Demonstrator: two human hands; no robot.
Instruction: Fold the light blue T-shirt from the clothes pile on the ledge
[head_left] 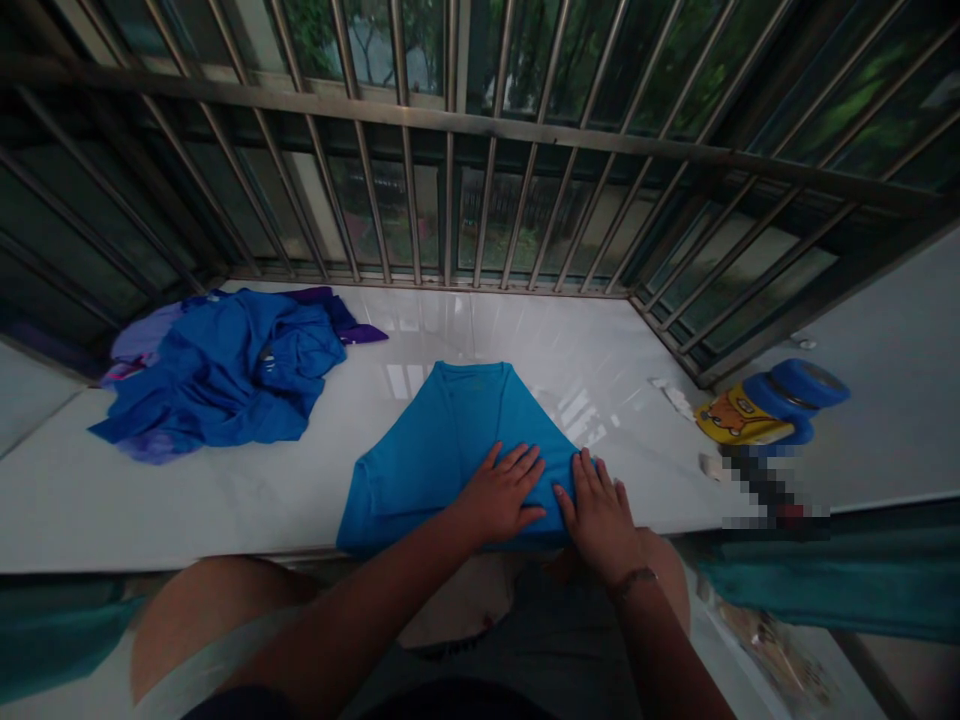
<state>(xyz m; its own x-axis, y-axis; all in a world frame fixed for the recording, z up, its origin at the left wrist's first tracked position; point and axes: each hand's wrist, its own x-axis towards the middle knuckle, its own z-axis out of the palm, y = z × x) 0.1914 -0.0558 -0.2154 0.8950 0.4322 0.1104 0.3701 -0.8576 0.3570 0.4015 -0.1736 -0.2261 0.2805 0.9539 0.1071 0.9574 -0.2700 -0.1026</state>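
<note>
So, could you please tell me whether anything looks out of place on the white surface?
Nothing visible looks spilled or damaged. Small white scraps lie loose near the cup, which looks untidy, and a pixelated patch hides whatever is beside them. The clothes pile is crumpled, whereas the shirt lies flat.

There are two hands (504,492) (606,512), one spread garment (416,455), one clothes heap (225,370) and one container (742,415).

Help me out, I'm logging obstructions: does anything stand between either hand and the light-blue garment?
Nothing visible does. The left hand lies on the garment, and the right hand touches it near its edge. The clothes pile lies apart to the left; the container is off to the right.
</note>
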